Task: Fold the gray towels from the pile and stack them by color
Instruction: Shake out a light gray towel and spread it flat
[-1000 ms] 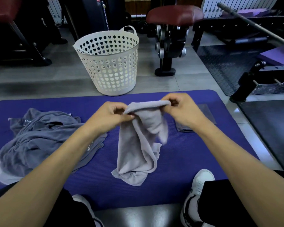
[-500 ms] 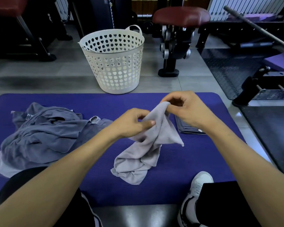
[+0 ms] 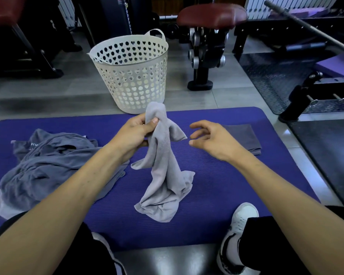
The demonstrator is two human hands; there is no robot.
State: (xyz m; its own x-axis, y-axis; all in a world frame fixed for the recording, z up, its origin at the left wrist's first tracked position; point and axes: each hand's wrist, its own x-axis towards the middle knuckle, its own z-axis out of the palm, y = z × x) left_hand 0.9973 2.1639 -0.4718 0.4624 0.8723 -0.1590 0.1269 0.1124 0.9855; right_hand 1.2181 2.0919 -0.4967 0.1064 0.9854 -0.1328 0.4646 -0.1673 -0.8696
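On the purple mat [image 3: 216, 175], our pile [image 3: 48, 165] lies left and a folded towel [image 3: 244, 135] right. Our left hand [image 3: 133, 133] pinches the light gray towel [image 3: 163, 175] bunched at its top, tail on the mat; our right hand [image 3: 213, 139] hovers with fingers [image 3: 197, 126] loose and empty, so we risk catching a mid-fold and folding it crooked.

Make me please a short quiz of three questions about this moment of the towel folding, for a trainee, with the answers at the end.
1. True or false: the right hand grips the light gray towel.
2. Which hand holds the towel up by its top end? A) left hand B) right hand C) both
3. Where does the folded dark gray towel lie on the purple mat, seen from the person: left or right of the held towel?

Key
1. False: its fingers are open and apart from the cloth.
2. A: only the left hand pinches it; the lower end rests bunched on the mat.
3. Right; the unfolded pile of gray towels lies on the left.
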